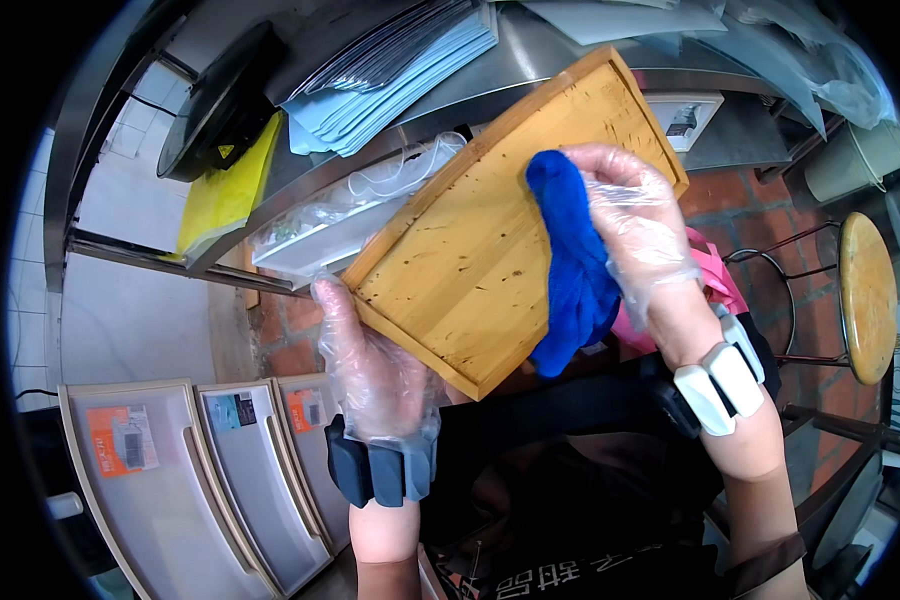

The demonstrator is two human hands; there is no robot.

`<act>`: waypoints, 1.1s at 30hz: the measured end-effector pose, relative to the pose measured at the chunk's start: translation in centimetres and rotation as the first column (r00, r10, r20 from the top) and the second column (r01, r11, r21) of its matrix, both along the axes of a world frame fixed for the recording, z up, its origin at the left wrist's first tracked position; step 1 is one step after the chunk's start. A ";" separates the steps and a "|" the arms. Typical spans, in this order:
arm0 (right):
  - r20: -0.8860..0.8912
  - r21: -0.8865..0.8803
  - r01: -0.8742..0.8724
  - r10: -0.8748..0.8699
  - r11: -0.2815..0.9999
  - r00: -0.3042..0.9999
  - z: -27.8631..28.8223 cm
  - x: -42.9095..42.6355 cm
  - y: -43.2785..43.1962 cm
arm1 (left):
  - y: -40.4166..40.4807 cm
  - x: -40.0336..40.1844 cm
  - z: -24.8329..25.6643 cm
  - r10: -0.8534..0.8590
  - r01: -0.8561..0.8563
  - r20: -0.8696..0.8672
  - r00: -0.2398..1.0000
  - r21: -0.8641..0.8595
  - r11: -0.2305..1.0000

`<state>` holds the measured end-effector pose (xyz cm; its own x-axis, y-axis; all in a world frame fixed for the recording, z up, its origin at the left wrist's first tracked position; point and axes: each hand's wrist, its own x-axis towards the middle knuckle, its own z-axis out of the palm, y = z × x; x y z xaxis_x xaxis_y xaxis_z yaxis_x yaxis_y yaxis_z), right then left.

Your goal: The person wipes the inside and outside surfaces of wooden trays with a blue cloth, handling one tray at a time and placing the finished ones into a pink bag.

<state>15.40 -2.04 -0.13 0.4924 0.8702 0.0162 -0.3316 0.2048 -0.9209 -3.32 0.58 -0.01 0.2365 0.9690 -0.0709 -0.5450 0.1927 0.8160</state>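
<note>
A rectangular wooden tray [450,262] with a low raised rim is held tilted in front of me. Dark specks and scratches mark its inner face. My left hand [379,367], in a clear plastic glove, grips the tray's near left corner, the thumb at the rim and the other fingers hidden beneath. In my right hand [634,217], gloved the same way, is a bunched blue cloth [570,262]. The cloth lies against the tray's inner face and hangs over its near edge.
A steel table [525,49] bears stacked light-blue sheets [397,97]. At left are a yellow sheet [229,191], a round black appliance [217,105] and plastic drawers [157,480]. A round-seated stool [866,300] and a pale bucket [859,161] stand right. A pink bag [712,274] is behind my right wrist.
</note>
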 end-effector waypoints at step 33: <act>0.910 -0.103 -0.051 0.115 0.993 0.397 -0.6 -1.5 0.4 | -1.6 1.8 0.3 0.150 -0.140 -0.057 0.987 0.142 0.980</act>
